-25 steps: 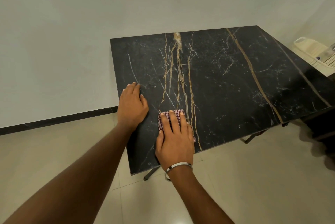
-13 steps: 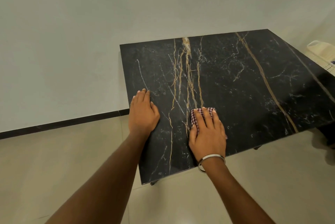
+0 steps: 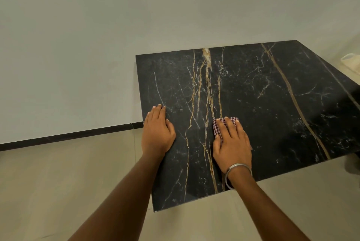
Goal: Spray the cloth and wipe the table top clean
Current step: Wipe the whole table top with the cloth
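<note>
A black marble table top (image 3: 272,104) with gold and white veins fills the right half of the view. My right hand (image 3: 232,141), with a metal bangle on its wrist, lies flat with straight fingers and presses a folded red-and-white checked cloth (image 3: 217,128) onto the near part of the top. Only the cloth's far and left edges show past the fingers. My left hand (image 3: 157,131) rests flat with straight fingers on the table near its left edge, a short way left of the cloth. No spray bottle is in view.
A plain pale wall stands behind the table, with a dark skirting strip (image 3: 68,136) along the tiled floor (image 3: 58,192). A cream plastic basket (image 3: 350,61) shows at the right edge of the view, beyond the table's far right side.
My right hand has slid the cloth to the right along the near part of the table, past the gold veins. The left hand has stayed flat on the top. The view has shifted left.
</note>
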The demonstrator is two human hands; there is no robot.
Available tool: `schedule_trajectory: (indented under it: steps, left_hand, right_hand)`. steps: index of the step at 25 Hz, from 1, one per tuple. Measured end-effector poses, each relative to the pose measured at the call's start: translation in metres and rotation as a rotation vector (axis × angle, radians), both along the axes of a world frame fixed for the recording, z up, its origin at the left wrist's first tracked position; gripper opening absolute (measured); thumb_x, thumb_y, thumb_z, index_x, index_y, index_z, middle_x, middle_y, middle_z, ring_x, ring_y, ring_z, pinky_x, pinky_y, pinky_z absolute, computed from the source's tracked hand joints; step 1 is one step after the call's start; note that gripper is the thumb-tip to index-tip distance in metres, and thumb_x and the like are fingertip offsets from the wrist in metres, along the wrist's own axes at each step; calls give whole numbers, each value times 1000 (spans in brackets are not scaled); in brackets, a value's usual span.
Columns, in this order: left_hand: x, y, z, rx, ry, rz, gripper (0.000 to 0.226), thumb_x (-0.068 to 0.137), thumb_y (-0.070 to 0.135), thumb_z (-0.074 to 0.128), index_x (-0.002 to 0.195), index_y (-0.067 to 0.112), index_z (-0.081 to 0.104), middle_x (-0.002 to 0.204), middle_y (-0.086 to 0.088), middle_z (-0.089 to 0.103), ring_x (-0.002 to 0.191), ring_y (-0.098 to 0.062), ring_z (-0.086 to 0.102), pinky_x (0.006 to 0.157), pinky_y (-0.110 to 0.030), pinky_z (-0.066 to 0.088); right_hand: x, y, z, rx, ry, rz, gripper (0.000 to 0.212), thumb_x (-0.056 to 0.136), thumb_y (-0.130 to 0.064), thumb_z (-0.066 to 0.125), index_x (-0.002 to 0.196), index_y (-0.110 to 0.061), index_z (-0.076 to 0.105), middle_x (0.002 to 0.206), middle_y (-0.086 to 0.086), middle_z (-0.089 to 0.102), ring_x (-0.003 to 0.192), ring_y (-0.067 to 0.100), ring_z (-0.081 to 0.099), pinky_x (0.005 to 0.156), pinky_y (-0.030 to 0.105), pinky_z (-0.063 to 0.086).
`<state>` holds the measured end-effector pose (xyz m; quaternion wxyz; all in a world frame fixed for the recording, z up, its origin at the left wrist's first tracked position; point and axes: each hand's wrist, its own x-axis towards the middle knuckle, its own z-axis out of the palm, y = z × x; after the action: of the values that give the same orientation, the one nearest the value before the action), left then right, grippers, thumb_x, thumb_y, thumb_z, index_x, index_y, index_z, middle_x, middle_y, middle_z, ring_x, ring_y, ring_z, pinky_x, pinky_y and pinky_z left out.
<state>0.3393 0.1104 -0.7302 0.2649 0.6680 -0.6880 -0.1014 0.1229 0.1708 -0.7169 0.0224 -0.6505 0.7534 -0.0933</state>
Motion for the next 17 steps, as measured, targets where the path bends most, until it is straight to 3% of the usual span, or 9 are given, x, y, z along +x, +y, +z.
schedule_trajectory:
  steps: [5,9,12,17]
  left_hand:
    - [-2,1,1,-11,-20,14,50,95,23,44,144,10,42,150,-7,41,142,-20,31,118,-31,13]
    - [-2,-1,1,-2,-15,20,51,96,24,45,145,11,41,151,-5,39,142,-18,30,118,-29,12]
    - [-2,-1,3,9,6,15,51,96,24,47,145,13,41,151,-3,39,143,-17,30,118,-28,11]
    - [-4,-2,4,18,-21,27,52,95,24,46,145,13,40,152,-2,38,143,-16,28,120,-30,13]
  right_hand:
    - [47,-3,1,-77,18,123,53,94,-36,36,145,-28,34,153,-2,34,144,24,21,117,41,21]
    - [38,-13,1,-100,35,213,52,93,-37,34,144,-27,37,151,-2,37,143,22,24,116,38,19]
    - [9,-28,1,-49,12,120,55,93,-40,26,147,-30,30,155,-3,28,146,20,16,119,41,19]
    - [26,-40,1,-62,-1,42,52,95,-35,36,146,-28,31,154,-1,30,145,24,17,117,45,22]
